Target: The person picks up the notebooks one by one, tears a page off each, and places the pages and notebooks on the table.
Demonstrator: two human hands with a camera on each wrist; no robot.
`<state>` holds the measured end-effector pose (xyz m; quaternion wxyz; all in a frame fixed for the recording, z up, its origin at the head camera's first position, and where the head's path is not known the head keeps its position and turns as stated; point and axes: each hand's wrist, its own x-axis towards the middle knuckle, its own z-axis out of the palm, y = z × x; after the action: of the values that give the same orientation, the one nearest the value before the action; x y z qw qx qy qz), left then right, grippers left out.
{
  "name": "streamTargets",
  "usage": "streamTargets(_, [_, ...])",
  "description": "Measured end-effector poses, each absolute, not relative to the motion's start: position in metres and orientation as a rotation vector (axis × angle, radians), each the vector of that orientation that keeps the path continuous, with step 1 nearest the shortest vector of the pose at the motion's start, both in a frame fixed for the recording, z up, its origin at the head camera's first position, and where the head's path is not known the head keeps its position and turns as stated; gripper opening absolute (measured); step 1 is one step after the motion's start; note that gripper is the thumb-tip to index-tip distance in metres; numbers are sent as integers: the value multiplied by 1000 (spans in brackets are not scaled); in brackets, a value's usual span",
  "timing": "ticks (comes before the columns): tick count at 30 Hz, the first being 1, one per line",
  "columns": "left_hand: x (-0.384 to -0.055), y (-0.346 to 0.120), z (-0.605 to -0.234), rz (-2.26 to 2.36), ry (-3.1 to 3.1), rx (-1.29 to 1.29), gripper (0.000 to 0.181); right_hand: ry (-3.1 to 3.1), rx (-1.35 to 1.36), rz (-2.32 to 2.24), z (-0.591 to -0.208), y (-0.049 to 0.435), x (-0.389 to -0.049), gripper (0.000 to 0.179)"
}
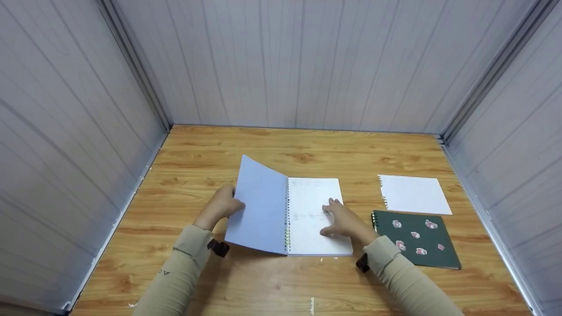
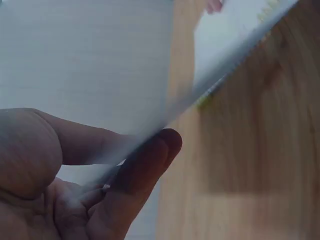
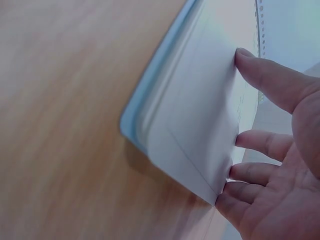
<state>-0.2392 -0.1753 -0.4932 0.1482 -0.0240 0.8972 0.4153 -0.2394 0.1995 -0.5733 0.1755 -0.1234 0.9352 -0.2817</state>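
A spiral notebook lies opened on the wooden table, its pale blue cover (image 1: 261,206) raised at a slant on the left and its white page (image 1: 309,219) flat on the right. At the cover's outer edge, my left hand (image 1: 223,202) pinches it between thumb and fingers; the left wrist view shows the cover's thin edge (image 2: 220,67) running between them. My right hand (image 1: 344,219) rests on the white page, fingers spread and fingertips touching the paper. In the right wrist view, the thumb (image 3: 272,77) and fingers stand apart over the page (image 3: 200,110).
To the right lies a green spiral notebook (image 1: 417,237) with pink flower pictures. Behind it is a loose white sheet (image 1: 415,194) with a torn left edge. Small paper scraps (image 1: 312,306) lie near the front. Panelled walls (image 1: 281,66) enclose the table at the back and sides.
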Motion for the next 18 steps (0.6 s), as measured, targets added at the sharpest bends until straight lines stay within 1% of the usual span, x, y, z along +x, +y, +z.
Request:
streamTargets(6, [-242, -192, -518, 1190, 2518, -149, 48, 2651, -334, -811, -572, 200, -238, 85])
streamTargets(10, [-242, -197, -532, 1125, 2527, -185, 40, 2660, -326, -788, -573, 199, -236, 85])
streamTargets(14, [-240, -199, -538, 1109, 2519, -203, 31, 2667, -335, -768, -574, 199, -234, 85])
streamTargets(18, [-237, -198, -538, 1099, 2525, -222, 32, 2678, -363, -754, -573, 200, -235, 85])
